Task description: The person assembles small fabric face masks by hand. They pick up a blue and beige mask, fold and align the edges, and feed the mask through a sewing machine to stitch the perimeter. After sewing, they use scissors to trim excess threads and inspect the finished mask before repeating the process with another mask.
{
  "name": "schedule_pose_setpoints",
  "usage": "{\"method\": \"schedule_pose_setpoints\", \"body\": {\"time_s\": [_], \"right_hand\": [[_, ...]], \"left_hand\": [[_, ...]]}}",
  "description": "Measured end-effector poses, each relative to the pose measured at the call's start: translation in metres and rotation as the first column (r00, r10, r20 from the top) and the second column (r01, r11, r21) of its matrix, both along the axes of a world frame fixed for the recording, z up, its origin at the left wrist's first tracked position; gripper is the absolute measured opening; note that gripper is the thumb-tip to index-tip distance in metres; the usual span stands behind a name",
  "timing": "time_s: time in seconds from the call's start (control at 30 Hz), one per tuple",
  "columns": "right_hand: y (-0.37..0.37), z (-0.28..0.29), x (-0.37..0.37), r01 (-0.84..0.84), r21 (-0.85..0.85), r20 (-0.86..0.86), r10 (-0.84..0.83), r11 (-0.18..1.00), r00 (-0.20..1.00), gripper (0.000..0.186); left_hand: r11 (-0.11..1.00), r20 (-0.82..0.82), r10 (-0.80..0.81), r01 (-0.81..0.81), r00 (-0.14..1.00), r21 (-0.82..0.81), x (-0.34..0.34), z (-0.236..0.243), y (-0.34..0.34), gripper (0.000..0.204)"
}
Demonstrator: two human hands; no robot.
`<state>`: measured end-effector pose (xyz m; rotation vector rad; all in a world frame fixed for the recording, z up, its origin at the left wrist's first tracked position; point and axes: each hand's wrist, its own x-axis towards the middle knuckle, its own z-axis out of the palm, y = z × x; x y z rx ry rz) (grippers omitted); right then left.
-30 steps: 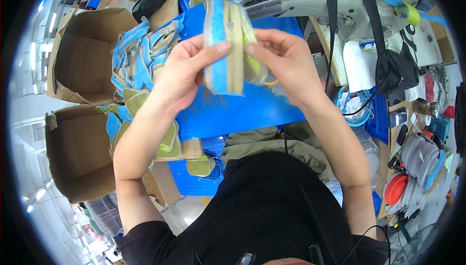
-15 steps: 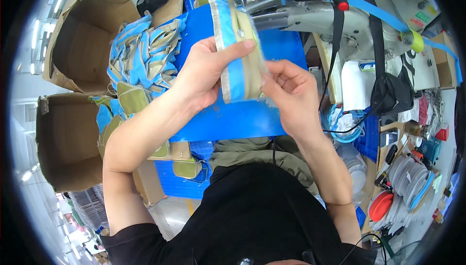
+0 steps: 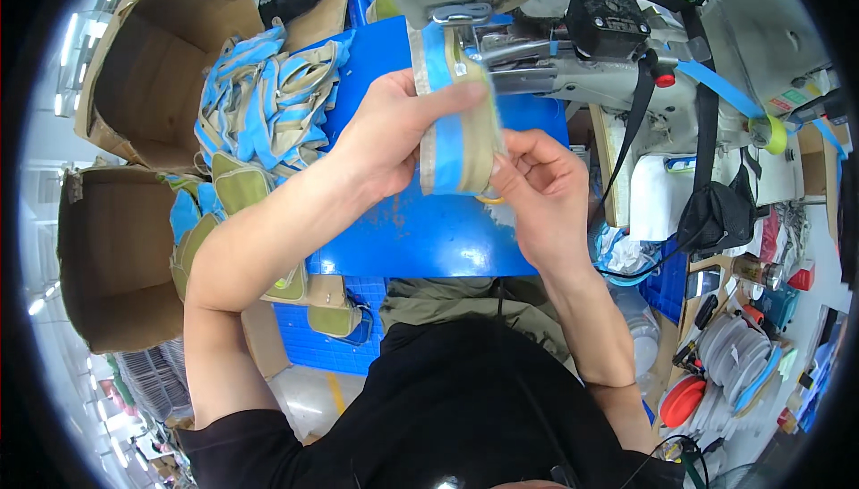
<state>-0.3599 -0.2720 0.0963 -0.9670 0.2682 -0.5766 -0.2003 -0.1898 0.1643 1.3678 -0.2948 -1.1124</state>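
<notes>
A beige and blue fabric strip with a zipper (image 3: 446, 162) hangs above the blue tabletop, its top end just under the sewing machine's presser foot area (image 3: 461, 13). My left hand (image 3: 389, 136) is closed on its left side, with the thumb lying across the front and the other fingers behind. At the strip's lower right edge my right hand (image 3: 548, 194) pinches it between thumb and curled fingers. A small yellow curved piece (image 3: 489, 200) shows below the strip; its kind is hidden.
Left of the blue tabletop (image 3: 394, 238) lies a heap of blue and beige strips (image 3: 268, 100), with green pouches (image 3: 240, 183) nearer me. Two cardboard boxes (image 3: 170, 68) stand further left. The machine's metal arm (image 3: 537, 73) reaches in from the right; a black cable (image 3: 617, 272) hangs there.
The view has shifted, so the machine and table sit lower in the picture. Both hands keep their hold on the strip, which appears slightly further right.
</notes>
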Motion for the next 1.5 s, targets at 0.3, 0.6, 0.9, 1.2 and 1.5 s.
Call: {"method": "schedule_pose_setpoints", "body": {"time_s": [0.3, 0.6, 0.9, 1.2, 1.5], "right_hand": [[-0.002, 0.003, 0.005, 0.018, -0.026, -0.01, -0.018, 0.999, 1.0, 0.019], [-0.013, 0.003, 0.02, 0.009, -0.042, 0.005, -0.009, 0.999, 1.0, 0.021], [-0.013, 0.005, 0.024, 0.058, -0.06, -0.009, -0.059, 0.997, 0.998, 0.02], [-0.019, 0.013, 0.038, 0.123, -0.09, -0.072, -0.129, 0.988, 0.989, 0.02], [-0.015, -0.003, 0.041, 0.348, -0.563, 0.029, -0.403, 0.749, 0.915, 0.024]], "left_hand": [[0.999, 0.014, -0.028, 0.028, 1.0, -0.017, 0.007, 0.003, -0.006, 0.027], [0.997, 0.07, -0.006, 0.011, 0.998, -0.073, -0.002, 0.003, 0.005, 0.032], [0.999, 0.033, -0.027, 0.028, 0.999, -0.036, 0.003, -0.002, 0.001, 0.032], [0.995, 0.087, -0.082, 0.087, 0.993, -0.05, 0.018, 0.004, -0.01, 0.031], [0.987, 0.428, -0.094, 0.141, 0.899, -0.078, 0.014, -0.002, 0.015, 0.025]]}}
